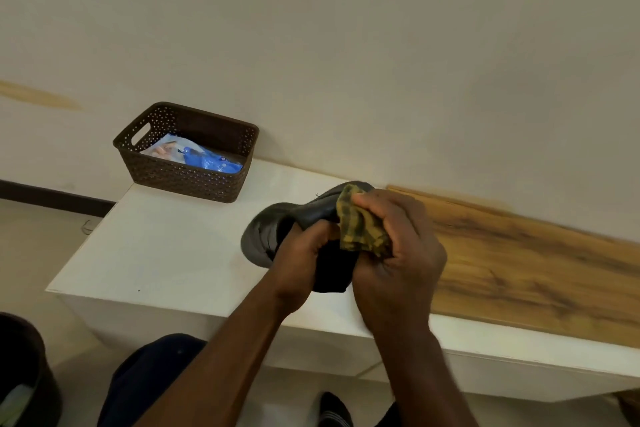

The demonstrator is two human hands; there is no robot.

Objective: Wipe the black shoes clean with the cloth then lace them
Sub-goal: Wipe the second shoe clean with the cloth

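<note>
A black shoe is held over the white ledge, tipped on its side so its dark sole faces left. My left hand grips the shoe from below, fingers curled round its edge. My right hand grips a bunched yellow-and-dark checked cloth and presses it against the shoe's upper side. Much of the shoe is hidden behind both hands. No laces can be made out.
A brown perforated basket with a blue-and-white packet inside stands at the ledge's back left. A wood-grain board covers the ledge to the right. A dark bin sits at the lower left. A wall rises behind.
</note>
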